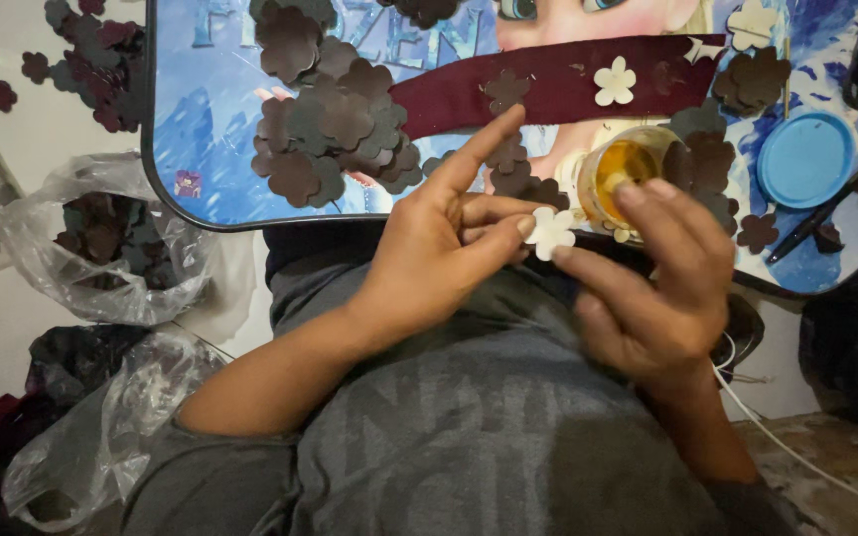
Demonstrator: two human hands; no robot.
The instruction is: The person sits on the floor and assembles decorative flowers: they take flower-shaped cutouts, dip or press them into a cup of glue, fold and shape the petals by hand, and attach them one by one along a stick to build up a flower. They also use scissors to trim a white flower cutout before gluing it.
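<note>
the left hand [449, 238] and the right hand [662, 283] meet over the person's lap, both pinching one small cream flower cutout [551, 231] between them. the left grip is closed on the cutout's left edge with thumb and middle fingers, while the index finger sticks out straight and up, kept clear so it does not smear or cover the piece. the right grip takes the cutout's right edge with its lower fingers, and its upper fingers curl near the rim of a small open jar [626, 167] of amber, glue-like liquid. i cannot tell whether the right hand also holds that jar or only reaches past it. the cutout is held up in the air, just in front of the jar's mouth, which keeps it close to the liquid and off the fabric of the grey shirt [469, 427].

the jar's blue lid [806, 159] lies flat to the right, set aside so the jar stays open. a dark red strip [548, 84] stretches across the blue picture board [211, 119] that serves as the work surface, and it already carries another cream flower [615, 81] and a dark one, laid flat on it. a heap of dark brown flower cutouts [335, 124] sits within reach on the board, with more in a clear plastic bag [101, 243] at the left.
</note>
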